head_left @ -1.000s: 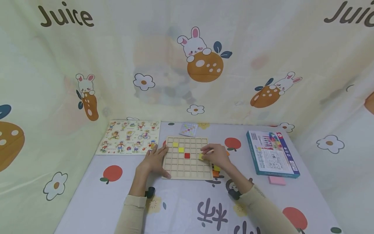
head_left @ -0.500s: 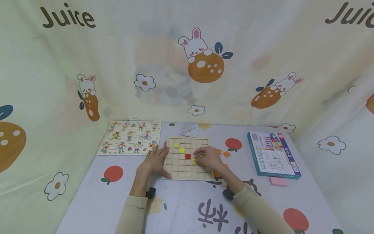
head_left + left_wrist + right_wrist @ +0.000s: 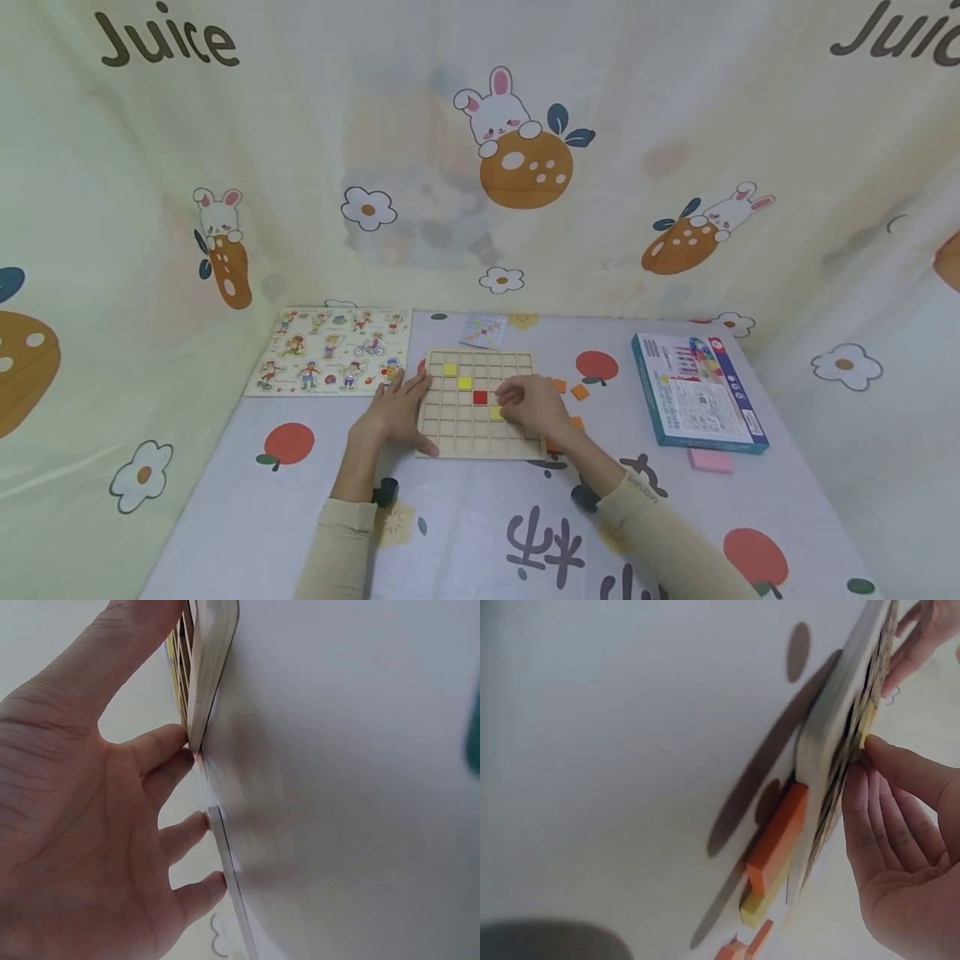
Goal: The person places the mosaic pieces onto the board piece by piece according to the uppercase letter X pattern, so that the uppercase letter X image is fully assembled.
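Note:
A wooden grid board (image 3: pixel 450 429) lies flat on the table. Two yellow tiles, the upper-left one (image 3: pixel 450 369) and a lower one (image 3: pixel 465 383), form a diagonal with a red tile (image 3: pixel 480 398) in its squares. My right hand (image 3: pixel 542 408) pinches another yellow tile (image 3: pixel 496 412) between thumb and fingers, at the square diagonally below the red one. In the right wrist view that yellow tile (image 3: pixel 867 724) shows at the thumb tip, against the board's face. With fingers spread, my left hand (image 3: pixel 392 419) rests along the board's left side, thumb at the near corner.
Orange tiles, one of them loose (image 3: pixel 580 392), lie right of the board, partly behind my right hand. A picture board (image 3: pixel 333 350) lies at left, a small pattern card (image 3: pixel 484 331) behind the grid. At right are a flat box (image 3: pixel 697 392) and a pink block (image 3: pixel 710 461).
My right hand has moved left and slightly nearer over the board, carrying the yellow tile to the square beyond the red one. It has stayed there since. My left hand stays put.

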`<state>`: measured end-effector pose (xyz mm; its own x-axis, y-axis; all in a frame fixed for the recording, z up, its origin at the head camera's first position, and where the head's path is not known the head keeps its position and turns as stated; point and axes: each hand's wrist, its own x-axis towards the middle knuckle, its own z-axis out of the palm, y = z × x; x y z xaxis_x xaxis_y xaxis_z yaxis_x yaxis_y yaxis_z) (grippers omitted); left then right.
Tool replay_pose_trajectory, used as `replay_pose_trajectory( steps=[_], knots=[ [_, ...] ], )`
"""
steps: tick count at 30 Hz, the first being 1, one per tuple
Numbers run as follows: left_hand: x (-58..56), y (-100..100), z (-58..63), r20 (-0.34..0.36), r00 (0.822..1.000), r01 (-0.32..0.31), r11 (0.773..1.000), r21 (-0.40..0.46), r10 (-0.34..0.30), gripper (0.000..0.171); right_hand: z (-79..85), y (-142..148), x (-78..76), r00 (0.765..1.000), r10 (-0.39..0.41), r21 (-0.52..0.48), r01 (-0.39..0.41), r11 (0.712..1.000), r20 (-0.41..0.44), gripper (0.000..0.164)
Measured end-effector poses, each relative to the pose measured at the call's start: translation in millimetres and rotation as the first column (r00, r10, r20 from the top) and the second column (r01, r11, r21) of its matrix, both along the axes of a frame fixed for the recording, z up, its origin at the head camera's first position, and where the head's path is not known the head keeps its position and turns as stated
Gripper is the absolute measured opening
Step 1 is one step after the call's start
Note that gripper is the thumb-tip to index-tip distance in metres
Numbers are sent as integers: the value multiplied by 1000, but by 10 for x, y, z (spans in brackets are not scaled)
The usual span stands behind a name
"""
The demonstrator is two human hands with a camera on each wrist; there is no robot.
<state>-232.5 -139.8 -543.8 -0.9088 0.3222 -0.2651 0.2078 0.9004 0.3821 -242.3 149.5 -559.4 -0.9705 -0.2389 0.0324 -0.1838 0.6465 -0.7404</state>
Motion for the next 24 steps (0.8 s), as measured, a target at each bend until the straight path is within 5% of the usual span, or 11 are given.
replay_pose_trajectory(
  steps=[11,24],
  knots=[
    [14,10,47,1,1000,-9,1000,28,9,133,142,348,65,994,-107,58,107,993,2,21],
    [3,-17,-11,-12,1000,1,999,32,-1,133,139,699,251,988,-114,258,83,963,106,32]
  ],
)
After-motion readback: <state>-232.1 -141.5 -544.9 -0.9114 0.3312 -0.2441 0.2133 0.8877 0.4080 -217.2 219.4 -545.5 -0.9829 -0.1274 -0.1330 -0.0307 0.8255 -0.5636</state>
